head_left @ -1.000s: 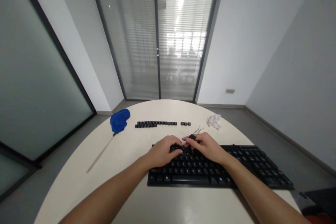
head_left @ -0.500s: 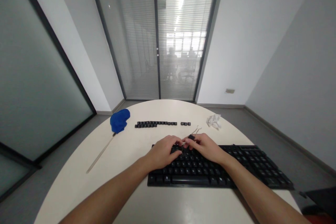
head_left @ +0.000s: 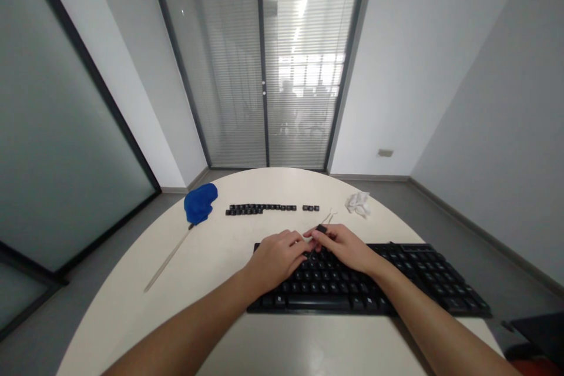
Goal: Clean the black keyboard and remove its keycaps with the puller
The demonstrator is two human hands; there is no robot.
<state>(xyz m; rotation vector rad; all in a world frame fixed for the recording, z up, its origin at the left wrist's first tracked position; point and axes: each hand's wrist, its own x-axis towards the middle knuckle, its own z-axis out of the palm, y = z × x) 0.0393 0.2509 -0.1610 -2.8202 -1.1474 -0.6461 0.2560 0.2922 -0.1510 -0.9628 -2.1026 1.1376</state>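
Observation:
A black keyboard [head_left: 396,282] lies on the round pale table [head_left: 132,305] in front of me. My left hand [head_left: 277,255] rests palm down on the keyboard's upper left keys, fingers bent, holding nothing I can see. My right hand [head_left: 348,247] is beside it, fingertips touching the left hand's. It pinches a small black keycap puller [head_left: 321,229] over the top key rows. A row of loose black keycaps [head_left: 262,209] and a smaller group of keycaps [head_left: 311,208] lie farther back on the table.
A blue duster [head_left: 200,202] with a long thin stick [head_left: 170,258] lies at the back left. A crumpled white tissue [head_left: 358,202] sits at the back right, a thin wire piece [head_left: 330,215] just beyond my right hand. Glass doors stand behind the table.
Both hands have shifted slightly toward me over the top key rows. The puller has tipped down closer to the keys. Nothing else on the table has moved.

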